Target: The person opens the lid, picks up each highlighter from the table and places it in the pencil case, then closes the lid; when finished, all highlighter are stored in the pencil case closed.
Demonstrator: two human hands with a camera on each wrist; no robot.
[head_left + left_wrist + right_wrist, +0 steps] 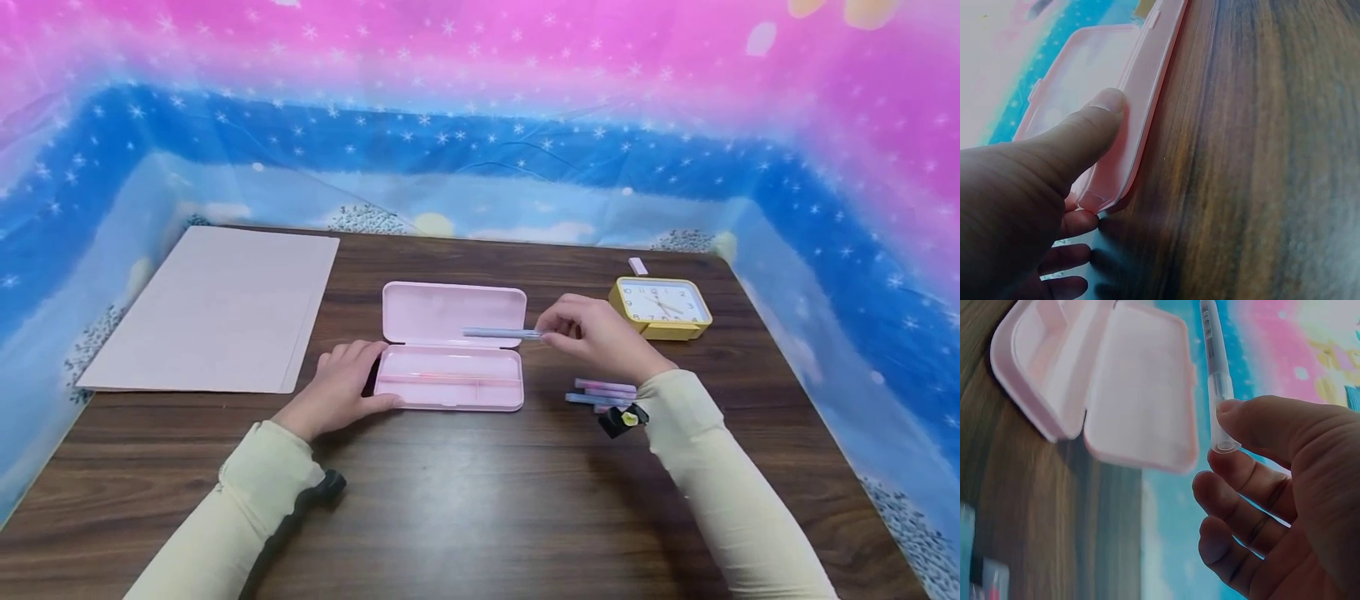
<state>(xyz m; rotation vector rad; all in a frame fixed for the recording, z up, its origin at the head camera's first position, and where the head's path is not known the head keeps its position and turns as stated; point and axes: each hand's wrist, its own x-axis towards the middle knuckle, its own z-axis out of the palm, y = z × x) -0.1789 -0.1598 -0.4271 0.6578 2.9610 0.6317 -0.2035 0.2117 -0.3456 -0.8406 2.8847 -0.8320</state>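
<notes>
Pen [498,332] in right hand [597,335], lid edge [453,287] seemingly apart

2 arms [738,492] extend forward, the left hand [337,390] with thumb [1094,122] and fingers [1067,256] parted, the right hand [603,335] pinching between thumb and forefinger [1247,475].

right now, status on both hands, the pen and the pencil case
Left hand holds open pink pencil case at its left end. Right hand pinches pen by one end, aloft. Nothing seen blocking the case.
</notes>
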